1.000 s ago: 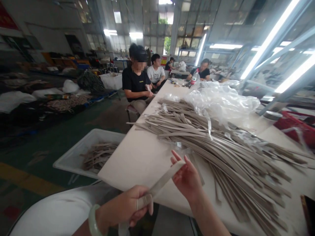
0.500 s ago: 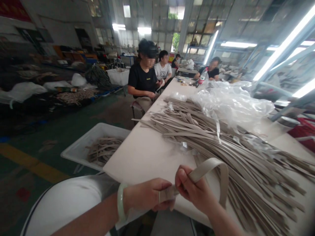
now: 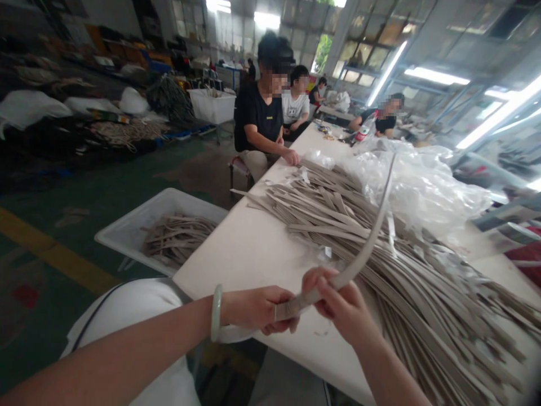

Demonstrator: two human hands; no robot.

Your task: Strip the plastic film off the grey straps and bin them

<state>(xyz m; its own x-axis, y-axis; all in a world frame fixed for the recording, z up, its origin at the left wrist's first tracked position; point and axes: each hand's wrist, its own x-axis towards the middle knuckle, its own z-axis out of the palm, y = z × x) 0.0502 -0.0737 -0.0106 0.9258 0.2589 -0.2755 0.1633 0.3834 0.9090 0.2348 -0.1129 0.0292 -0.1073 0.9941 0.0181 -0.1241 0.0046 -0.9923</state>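
Note:
Between my hands is a flat beige strap [image 3: 363,256], its free length rising in a curve to the upper right. My left hand [image 3: 266,309], with a pale green bangle on the wrist, pinches the strap's near end. A short way along, my right hand [image 3: 338,301] has its fingers closed around the strap. Both hands are over the table's near edge. Just beyond and to the right lies a large pile of similar beige straps [image 3: 406,282], partly under clear plastic.
A white table [image 3: 236,254] runs away from me, with crumpled clear plastic bags [image 3: 414,175] and a bottle [image 3: 363,131] on it. A white bin [image 3: 127,225] holding straps stands at left. One co-worker [image 3: 262,118] sits along the left side, a hand at the pile's far end.
The strap's free length, looped down before, now sweeps up and away. My right hand's grip has loosened and shifted slightly. The co-worker's hand has reached onto the table. My view has turned left.

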